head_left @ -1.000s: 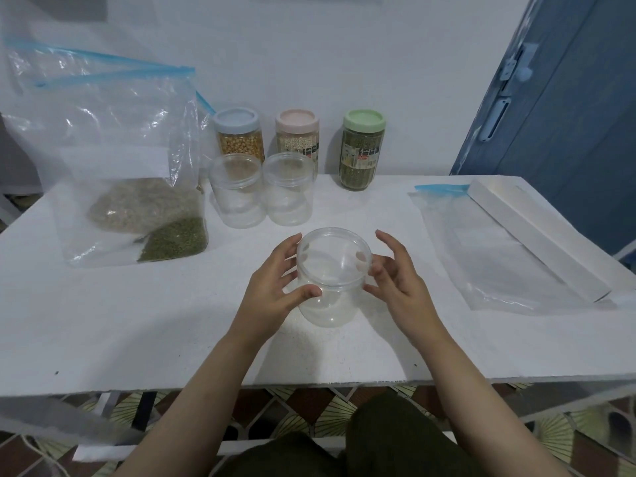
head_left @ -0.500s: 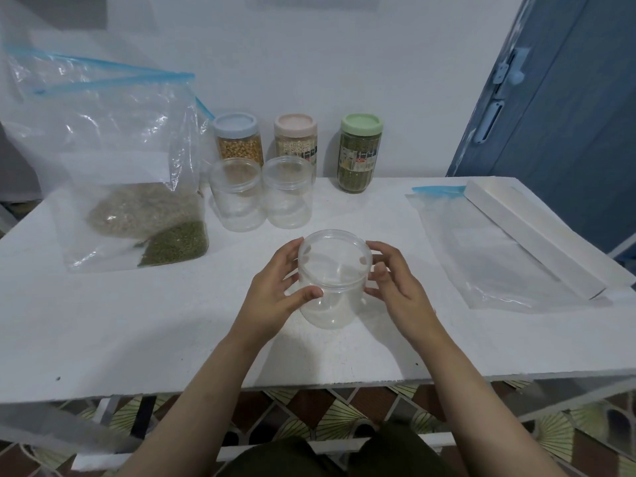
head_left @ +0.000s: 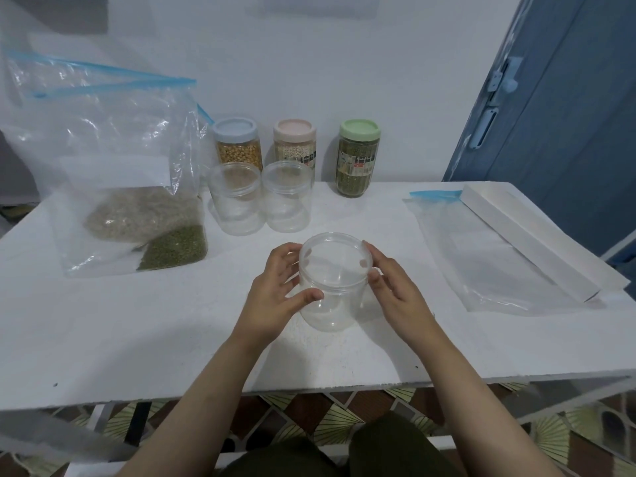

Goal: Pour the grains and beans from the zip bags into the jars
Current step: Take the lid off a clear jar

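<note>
White wall and a blue door [head_left: 564,108] stand behind the white table [head_left: 137,339] on which all the work happens. From the head camera, the only view, the clear plastic jar with a clear lid [head_left: 333,280] stands on the table between both hands. The left hand [head_left: 275,297] holds the jar body, with the thumb across the front wall and the fingers curled behind it. The right hand [head_left: 395,294] has its fingers bent against the rim of the lid; a moment ago this hand was a little apart from the jar, and now it has closed in and touches the lid edge. I judge that the person prepares to take the lid off, so pouring has not started.

Beyond the grip, two more clear empty jars [head_left: 261,197] stand side by side, and behind them are three filled jars with blue, pink and green lids [head_left: 296,149]. Far to the left of the grip stand the large zip bags with blue seals [head_left: 113,173], holding pale grains and green beans at the bottom. To the right of the grip lie a flat empty zip bag [head_left: 488,256] and a long white box [head_left: 537,235].
</note>
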{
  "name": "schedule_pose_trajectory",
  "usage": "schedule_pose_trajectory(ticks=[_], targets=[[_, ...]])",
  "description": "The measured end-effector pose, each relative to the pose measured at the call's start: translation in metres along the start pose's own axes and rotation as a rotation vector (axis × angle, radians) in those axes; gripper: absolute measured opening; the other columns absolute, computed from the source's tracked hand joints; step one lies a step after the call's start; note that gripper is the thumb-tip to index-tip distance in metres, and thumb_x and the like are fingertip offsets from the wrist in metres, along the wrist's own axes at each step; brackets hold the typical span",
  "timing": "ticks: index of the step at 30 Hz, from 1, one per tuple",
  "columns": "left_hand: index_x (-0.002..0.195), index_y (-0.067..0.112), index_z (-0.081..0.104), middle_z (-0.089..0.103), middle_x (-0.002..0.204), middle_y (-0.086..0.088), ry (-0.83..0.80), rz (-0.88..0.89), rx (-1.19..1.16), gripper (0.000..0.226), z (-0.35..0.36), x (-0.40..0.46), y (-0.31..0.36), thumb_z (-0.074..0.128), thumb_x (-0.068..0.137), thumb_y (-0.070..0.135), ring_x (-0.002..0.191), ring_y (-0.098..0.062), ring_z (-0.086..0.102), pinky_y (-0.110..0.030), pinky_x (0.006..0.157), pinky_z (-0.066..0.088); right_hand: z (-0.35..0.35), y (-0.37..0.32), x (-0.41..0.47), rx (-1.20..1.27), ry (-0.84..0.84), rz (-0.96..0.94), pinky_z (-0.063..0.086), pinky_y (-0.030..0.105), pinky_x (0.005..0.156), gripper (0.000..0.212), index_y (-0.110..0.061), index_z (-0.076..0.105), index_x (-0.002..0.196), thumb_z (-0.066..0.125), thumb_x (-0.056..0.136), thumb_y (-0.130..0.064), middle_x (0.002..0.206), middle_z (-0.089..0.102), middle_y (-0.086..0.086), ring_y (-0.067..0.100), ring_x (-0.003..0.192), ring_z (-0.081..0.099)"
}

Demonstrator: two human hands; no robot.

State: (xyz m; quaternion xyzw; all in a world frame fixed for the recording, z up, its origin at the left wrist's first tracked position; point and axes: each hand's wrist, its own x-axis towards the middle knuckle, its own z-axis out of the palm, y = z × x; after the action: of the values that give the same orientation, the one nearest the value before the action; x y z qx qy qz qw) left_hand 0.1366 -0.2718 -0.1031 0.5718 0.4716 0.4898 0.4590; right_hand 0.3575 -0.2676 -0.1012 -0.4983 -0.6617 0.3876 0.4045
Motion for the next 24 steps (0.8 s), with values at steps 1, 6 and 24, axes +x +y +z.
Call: schedule_pose_trajectory(ticks=[1,6,24], targets=[[0.116,0.052,0.050,0.058,0.133,0.009,0.002,0.002,-0.005,0.070,0.000,0.000,0.000,0.088,0.057,0.045,0.128,-0.011,0.054,-0.045,0.110,0.044,0.001,0.000,0.001,-0.026,-0.023,0.006,0.045,0.012,0.092,0.066,-0.040,0.035,0.152,0.046,0.092,-0.065,0.132,0.048,-0.021,-0.016,0.113,0.050],[0.116,0.042,0.050,0.060,0.131,0.007,0.025,-0.002,-0.026,0.074,0.002,-0.001,-0.001,0.090,0.054,0.048,0.126,-0.010,0.055,-0.046,0.109,0.045,-0.001,-0.006,0.004,-0.053,-0.016,0.055,0.046,0.013,0.083,0.095,-0.044,0.029,0.150,0.069,0.067,-0.066,0.124,0.049,-0.026,-0.011,0.108,0.055],[0.123,0.057,0.048,0.055,0.136,0.017,0.003,0.036,0.005,0.069,0.003,-0.002,-0.004,0.085,0.065,0.050,0.130,-0.005,0.051,-0.044,0.112,0.042,-0.005,-0.013,0.000,-0.062,-0.017,0.042,0.042,0.017,0.085,0.079,-0.040,0.042,0.140,0.069,0.070,-0.062,0.125,0.056,-0.019,-0.003,0.112,0.055]])
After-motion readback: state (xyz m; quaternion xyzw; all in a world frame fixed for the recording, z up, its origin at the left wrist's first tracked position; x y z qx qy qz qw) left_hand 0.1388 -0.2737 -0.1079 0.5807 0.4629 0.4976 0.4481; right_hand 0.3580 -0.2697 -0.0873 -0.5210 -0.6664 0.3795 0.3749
